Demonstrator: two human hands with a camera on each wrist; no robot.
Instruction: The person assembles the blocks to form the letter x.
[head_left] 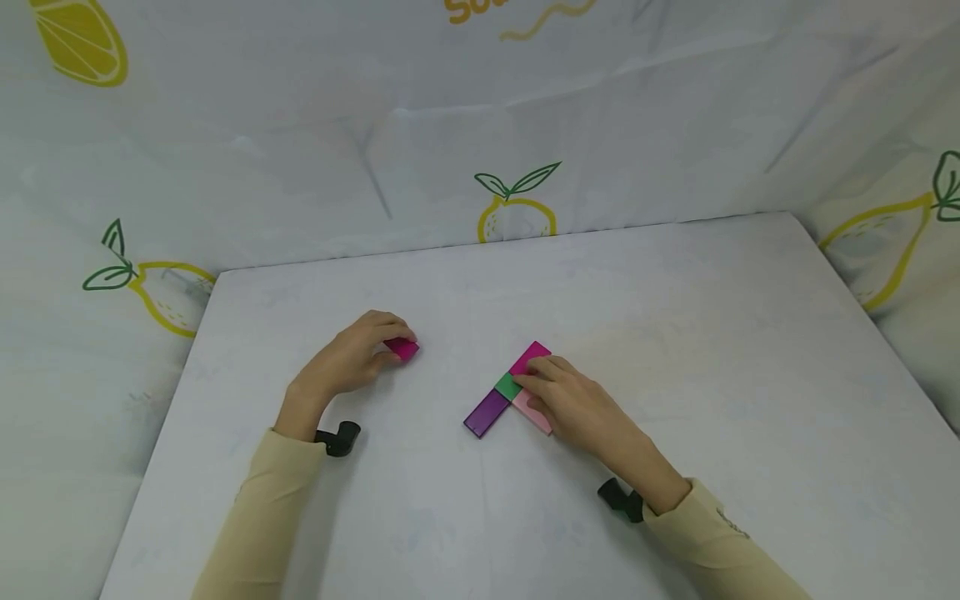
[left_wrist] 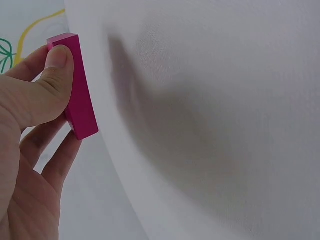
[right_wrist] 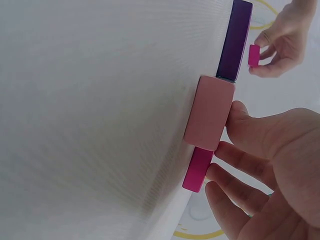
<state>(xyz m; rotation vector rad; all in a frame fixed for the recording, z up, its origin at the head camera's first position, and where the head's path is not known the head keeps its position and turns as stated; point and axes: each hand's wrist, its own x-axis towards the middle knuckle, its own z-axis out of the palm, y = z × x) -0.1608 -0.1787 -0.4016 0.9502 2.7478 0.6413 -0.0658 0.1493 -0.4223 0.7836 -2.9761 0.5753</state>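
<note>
Toward the left, my left hand [head_left: 354, 357] pinches a magenta block [left_wrist: 82, 95] between thumb and fingers, and its shadow falls on the white surface beside it. My right hand [head_left: 581, 404] rests its fingertips on a group of blocks lying flat. In that group, a green block [head_left: 507, 387] sits at the centre, with a purple block [head_left: 487, 412] at its lower left. Another magenta block [head_left: 527, 357] extends to the upper right, and a pink block [right_wrist: 210, 113] to the lower right, partly covered by my right hand in the head view.
The blocks lie on a white-covered table [head_left: 720, 350]. Behind and beside it hangs a white cloth [head_left: 637, 117] printed with lemons. Black wrist-worn pieces show near the left cuff [head_left: 346, 438] and right cuff [head_left: 621, 500].
</note>
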